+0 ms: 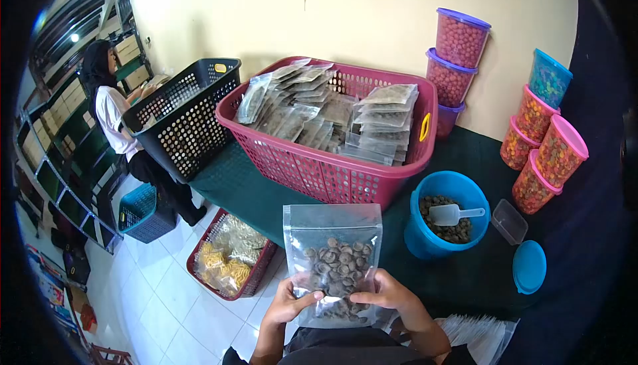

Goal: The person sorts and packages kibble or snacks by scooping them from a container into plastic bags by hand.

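Upright in front of me is a clear zip pouch (332, 229), partly filled with small brown disc-shaped pieces (339, 262). My left hand (292, 302) grips its lower left side, thumb across the front. On the lower right side, my right hand (392, 292) holds the same pouch with its thumb pressed on the plastic. The fingers behind the pouch are mostly hidden. To the right stands a blue tub (419, 232) of similar brown pieces, with a clear scoop (452, 215) lying on top of them. Beyond the pouch, a maroon basket (299, 169) holds many filled flat pouches (385, 109).
A black basket (179, 139) stands left, near a person (116, 112). On the floor are a red crate (249, 285) of bagged snacks and a teal basket (143, 215). Right are stacked tubs (458, 39), colourful tubs (558, 149), a blue lid (530, 267) and empty bags (475, 338).
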`<state>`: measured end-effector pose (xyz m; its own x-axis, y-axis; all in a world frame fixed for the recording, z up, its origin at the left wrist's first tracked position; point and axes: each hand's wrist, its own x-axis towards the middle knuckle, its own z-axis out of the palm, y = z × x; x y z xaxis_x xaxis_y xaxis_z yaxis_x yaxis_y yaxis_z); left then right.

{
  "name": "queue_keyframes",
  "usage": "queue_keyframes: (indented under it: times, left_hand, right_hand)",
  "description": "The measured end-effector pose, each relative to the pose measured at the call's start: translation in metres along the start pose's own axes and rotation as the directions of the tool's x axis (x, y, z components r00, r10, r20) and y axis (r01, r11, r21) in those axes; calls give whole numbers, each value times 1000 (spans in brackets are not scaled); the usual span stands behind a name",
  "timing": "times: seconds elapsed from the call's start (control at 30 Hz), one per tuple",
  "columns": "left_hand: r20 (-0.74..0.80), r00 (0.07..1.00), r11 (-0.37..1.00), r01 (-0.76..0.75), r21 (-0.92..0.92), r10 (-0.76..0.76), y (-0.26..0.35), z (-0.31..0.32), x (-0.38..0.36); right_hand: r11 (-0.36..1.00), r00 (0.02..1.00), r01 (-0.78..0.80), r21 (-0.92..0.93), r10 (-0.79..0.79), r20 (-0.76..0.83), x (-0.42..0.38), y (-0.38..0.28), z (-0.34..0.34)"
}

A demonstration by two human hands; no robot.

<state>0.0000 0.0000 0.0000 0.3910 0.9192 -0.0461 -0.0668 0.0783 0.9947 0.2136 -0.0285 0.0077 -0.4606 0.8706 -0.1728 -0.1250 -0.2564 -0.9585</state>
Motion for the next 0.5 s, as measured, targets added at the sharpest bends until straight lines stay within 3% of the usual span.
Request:
queue_keyframes:
  times: [0.07, 0.1, 0.2, 0.3, 0.33, 0.37, 0.4, 0.43, 0.5]
  left_hand:
    - [90, 994, 998, -60, -37, 63, 11, -3, 8]
    - [95, 995, 996, -17, -88, 25, 11, -12, 20]
    - [281, 951, 990, -107, -94, 130, 29, -42, 61]
    - [367, 911, 980, -158, -119, 191, 45, -58, 103]
    - [372, 907, 959, -100, -266, 198, 54, -59, 113]
    - [389, 881, 952, -181, -248, 270, 61, -64, 127]
    - [362, 873, 929, -230, -289, 328, 68, -68, 140]
    - [332, 867, 907, -265, -326, 372, 74, -73, 151]
    - [205, 865, 886, -423, -190, 457, 77, -94, 171]
  right_hand:
    - [961, 969, 238, 140, -245, 36, 6, 0, -5]
    - [974, 983, 180, 137, -184, 13, 15, -10, -8]
    - [908, 909, 417, -41, -417, -11, 48, -61, -9]
    - [899, 913, 392, -197, -407, -37, 70, -89, -21]
    - [897, 894, 413, -156, -433, -121, 76, -97, -19]
    - [896, 893, 410, -170, -432, -126, 78, -108, -17]
    - [895, 864, 427, -130, -446, -235, 76, -120, -17]
    - [893, 827, 443, -83, -443, -347, 76, -125, -20]
    - [748, 556, 583, -317, -652, -515, 71, -107, -40]
